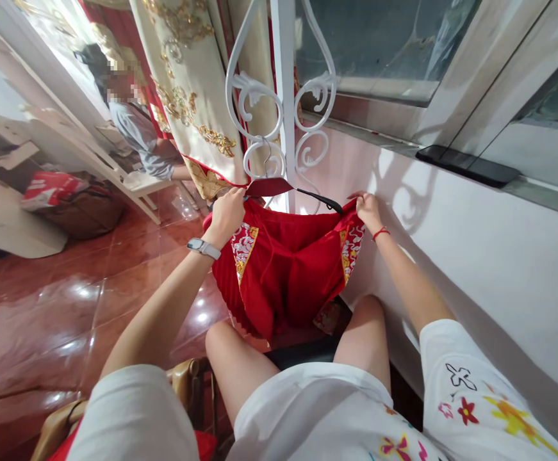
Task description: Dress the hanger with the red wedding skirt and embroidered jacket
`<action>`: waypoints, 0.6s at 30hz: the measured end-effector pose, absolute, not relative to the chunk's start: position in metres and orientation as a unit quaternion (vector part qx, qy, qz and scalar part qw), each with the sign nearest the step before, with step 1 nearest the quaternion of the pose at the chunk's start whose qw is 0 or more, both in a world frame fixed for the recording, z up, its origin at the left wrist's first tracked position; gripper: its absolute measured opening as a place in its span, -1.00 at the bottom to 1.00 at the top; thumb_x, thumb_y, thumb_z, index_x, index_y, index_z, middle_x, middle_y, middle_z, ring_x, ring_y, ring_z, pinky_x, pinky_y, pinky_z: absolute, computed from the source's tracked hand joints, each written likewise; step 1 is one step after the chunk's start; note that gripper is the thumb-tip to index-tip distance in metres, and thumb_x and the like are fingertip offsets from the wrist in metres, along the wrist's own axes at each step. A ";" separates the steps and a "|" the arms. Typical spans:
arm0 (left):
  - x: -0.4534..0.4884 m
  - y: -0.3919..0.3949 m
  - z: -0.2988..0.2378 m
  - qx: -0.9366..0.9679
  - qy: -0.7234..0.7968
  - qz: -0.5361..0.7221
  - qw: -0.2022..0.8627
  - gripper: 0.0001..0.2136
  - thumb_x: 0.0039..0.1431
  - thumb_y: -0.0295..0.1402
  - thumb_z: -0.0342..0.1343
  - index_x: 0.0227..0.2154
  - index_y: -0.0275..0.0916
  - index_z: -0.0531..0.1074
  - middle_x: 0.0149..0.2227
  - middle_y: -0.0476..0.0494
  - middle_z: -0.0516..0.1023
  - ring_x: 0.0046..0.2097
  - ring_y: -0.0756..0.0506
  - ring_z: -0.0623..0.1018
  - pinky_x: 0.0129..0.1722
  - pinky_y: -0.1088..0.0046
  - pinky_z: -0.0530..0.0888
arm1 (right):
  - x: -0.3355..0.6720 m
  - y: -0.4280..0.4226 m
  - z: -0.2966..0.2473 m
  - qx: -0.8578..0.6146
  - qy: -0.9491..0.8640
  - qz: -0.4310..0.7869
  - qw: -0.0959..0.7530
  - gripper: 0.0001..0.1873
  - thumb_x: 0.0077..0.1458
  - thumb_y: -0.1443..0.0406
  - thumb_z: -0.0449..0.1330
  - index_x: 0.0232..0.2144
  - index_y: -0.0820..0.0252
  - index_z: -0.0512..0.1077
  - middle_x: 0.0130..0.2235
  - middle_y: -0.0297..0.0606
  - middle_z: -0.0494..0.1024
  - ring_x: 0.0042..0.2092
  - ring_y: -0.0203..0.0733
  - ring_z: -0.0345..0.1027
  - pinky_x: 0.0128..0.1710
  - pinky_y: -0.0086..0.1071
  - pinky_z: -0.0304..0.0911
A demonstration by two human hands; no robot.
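A red embroidered skirt (283, 269) hangs in front of me, its top opening spread wide between my hands. Gold and white embroidered panels show on both sides, and its left edge looks pleated. My left hand (228, 214), below a pale wristwatch (204, 248), is closed on the skirt's upper left corner. At the upper right corner, my right hand (368, 210) pinches the cloth with its fingers bent. Between the hands is a hanger (270, 187) with a dark red shoulder and a thin hook. A black strap (321, 198) runs from it toward my right hand.
White scrolled ironwork (283, 109) stands behind the skirt, beside a cream and gold curtain (196, 83). A pale wall (471, 237) bounds the right, with a black phone-like object (466, 165) on the sill. Another person (139, 134) sits at left near a brown bag (79, 208).
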State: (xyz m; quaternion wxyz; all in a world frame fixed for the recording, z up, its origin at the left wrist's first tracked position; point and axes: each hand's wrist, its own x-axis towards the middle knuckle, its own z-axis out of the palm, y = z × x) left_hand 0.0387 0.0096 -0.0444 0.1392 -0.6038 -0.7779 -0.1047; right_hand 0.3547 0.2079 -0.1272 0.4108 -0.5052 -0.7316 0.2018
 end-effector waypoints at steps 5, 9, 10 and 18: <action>0.047 0.008 -0.045 -0.594 -0.784 -0.102 0.149 -0.66 0.24 -0.56 -0.14 0.02 -0.35 0.39 -0.02 -0.37 0.53 0.01 -0.26 0.56 -0.06 0.28 0.48 | 0.332 0.230 -0.075 -0.511 -0.727 0.196 0.414 -0.66 0.12 0.35 -0.05 -0.48 0.29 0.52 -0.44 -0.08 0.57 -0.27 -0.07 0.45 -0.15 -0.28 0.34; 0.058 0.007 -0.045 -0.554 -0.815 -0.085 0.144 -0.68 0.20 -0.60 -0.12 -0.03 -0.39 0.40 -0.03 -0.40 0.52 -0.03 -0.26 0.58 -0.09 0.28 0.50 | 0.319 0.224 -0.029 -0.516 -0.752 0.181 0.368 -0.69 0.18 0.34 0.01 -0.44 0.33 0.52 -0.51 -0.16 0.49 -0.34 -0.13 0.42 -0.19 -0.28 0.33; 0.061 0.006 -0.044 -0.544 -0.823 -0.082 0.142 -0.68 0.20 -0.60 -0.11 -0.03 -0.40 0.40 -0.03 -0.41 0.52 -0.03 -0.26 0.58 -0.10 0.28 0.50 | 0.321 0.221 -0.018 -0.521 -0.759 0.178 0.348 -0.71 0.20 0.35 0.03 -0.42 0.35 0.52 -0.50 -0.17 0.49 -0.36 -0.16 0.41 -0.21 -0.28 0.31; 0.064 0.001 -0.043 -0.520 -0.839 -0.061 0.144 -0.66 0.24 -0.61 -0.16 0.01 -0.39 0.36 -0.02 -0.42 0.51 -0.03 -0.28 0.59 -0.12 0.29 0.52 | 0.378 0.215 0.006 -0.524 -0.787 0.325 0.006 -0.85 0.14 0.46 0.19 -0.36 0.33 0.58 -0.45 -0.15 0.60 -0.47 -0.29 0.36 -0.28 -0.31 0.26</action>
